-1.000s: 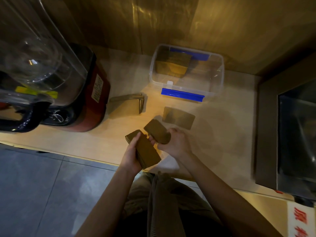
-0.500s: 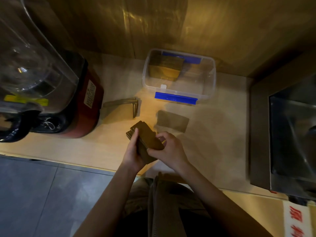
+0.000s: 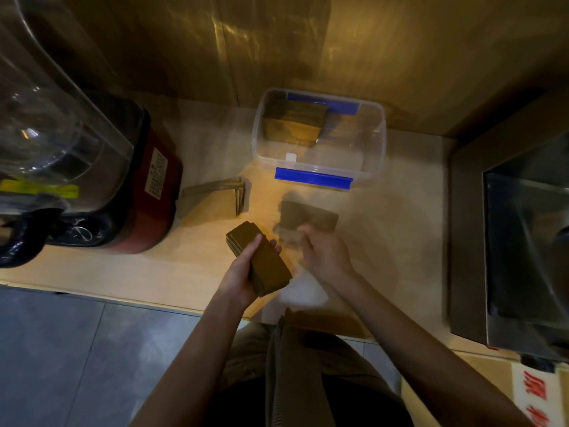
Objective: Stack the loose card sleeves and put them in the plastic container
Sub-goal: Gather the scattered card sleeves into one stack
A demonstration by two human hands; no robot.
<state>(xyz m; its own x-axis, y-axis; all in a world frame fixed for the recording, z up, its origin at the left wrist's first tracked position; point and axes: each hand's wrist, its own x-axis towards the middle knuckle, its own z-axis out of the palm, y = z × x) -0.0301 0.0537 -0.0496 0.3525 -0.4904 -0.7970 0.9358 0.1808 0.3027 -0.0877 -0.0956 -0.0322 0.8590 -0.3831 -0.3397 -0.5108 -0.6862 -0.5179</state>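
Two hands: the left hand grips one stack of brown sleeves, the right hand is blurred and holds nothing that can be made out. One loose sleeve lies flat on the one counter. One small pile of sleeves lies by the one blender. One clear container with two blue clips holds one more bundle. One steel box stands at the right

Light wooden table under warm, dim light; golden wood-panelled wall behind; grey tiled floor below; steel sink at right; blender at left.
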